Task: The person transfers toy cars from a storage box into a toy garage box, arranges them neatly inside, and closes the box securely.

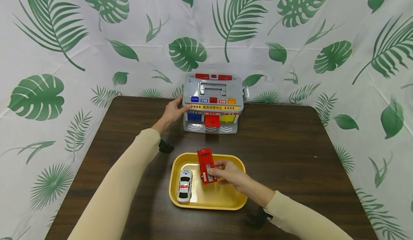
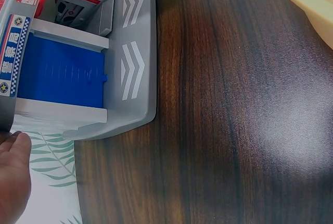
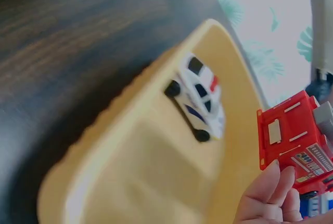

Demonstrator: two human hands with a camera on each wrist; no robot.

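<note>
My right hand [image 1: 233,175] pinches a red toy fire truck [image 1: 205,161], holding it tilted above a yellow tray [image 1: 222,207]. In the right wrist view, fingertips press against the red side of the truck [image 3: 291,130]. A white toy police car [image 1: 184,186] lies at the left end of the tray. My left hand [image 1: 174,110] grips the left front corner of a grey toy emergency station [image 1: 211,107], thumb on the front. In the left wrist view the station's blue door [image 2: 62,73] is down, and the bay beside it stands open; part of this hand [image 2: 13,174] is cut off.
A dark wood table [image 1: 277,154] carries the station at its back edge and the tray nearer me. Behind it hangs a white cloth [image 1: 145,32] with green leaves. The station has a carrying handle [image 1: 213,89] on its roof.
</note>
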